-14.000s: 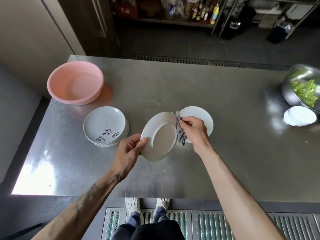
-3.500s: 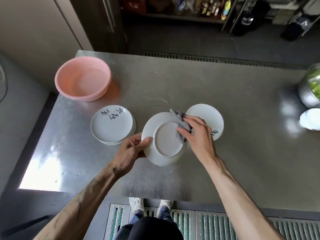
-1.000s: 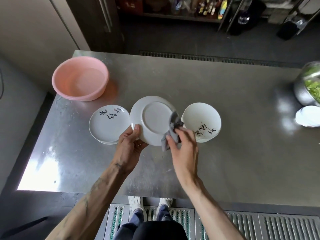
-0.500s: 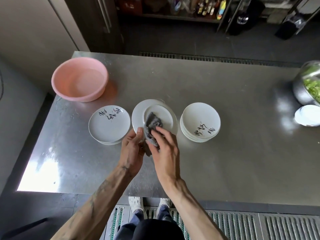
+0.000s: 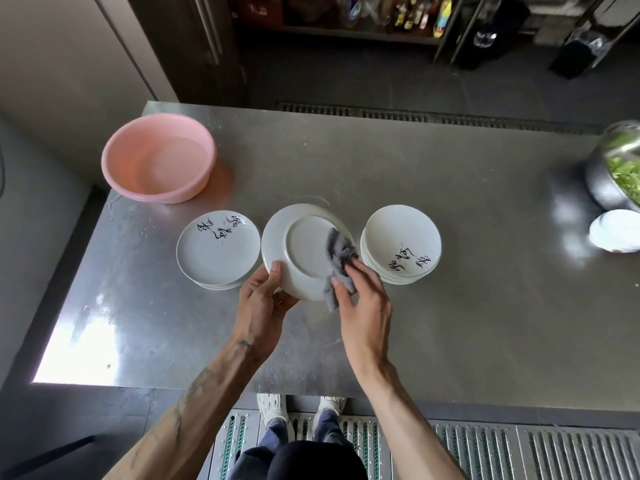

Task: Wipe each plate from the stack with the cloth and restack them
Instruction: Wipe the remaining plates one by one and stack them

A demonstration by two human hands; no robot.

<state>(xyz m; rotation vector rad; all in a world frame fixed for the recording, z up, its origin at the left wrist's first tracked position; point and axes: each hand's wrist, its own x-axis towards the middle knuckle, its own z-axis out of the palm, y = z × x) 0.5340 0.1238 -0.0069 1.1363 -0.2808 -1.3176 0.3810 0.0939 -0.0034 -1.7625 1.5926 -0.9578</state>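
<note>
A white plate (image 5: 301,247) is held above the steel table (image 5: 485,306) with its underside facing me. My left hand (image 5: 265,299) grips its near left rim, thumb on the back. My right hand (image 5: 360,292) pinches a grey cloth (image 5: 339,261) and presses it against the plate's right side. A stack of white plates with black writing (image 5: 218,251) sits to the left. Another stack of the same plates (image 5: 401,247) sits to the right.
A pink basin (image 5: 159,161) stands at the table's back left. At the far right are a metal bowl of greens (image 5: 620,168) and a small pile of white dishes (image 5: 614,230). The table's near edge runs just above my feet.
The plate has been turned from face-up wiping to underside towards me. The cloth and my right hand have moved from the plate's centre to its right side.
</note>
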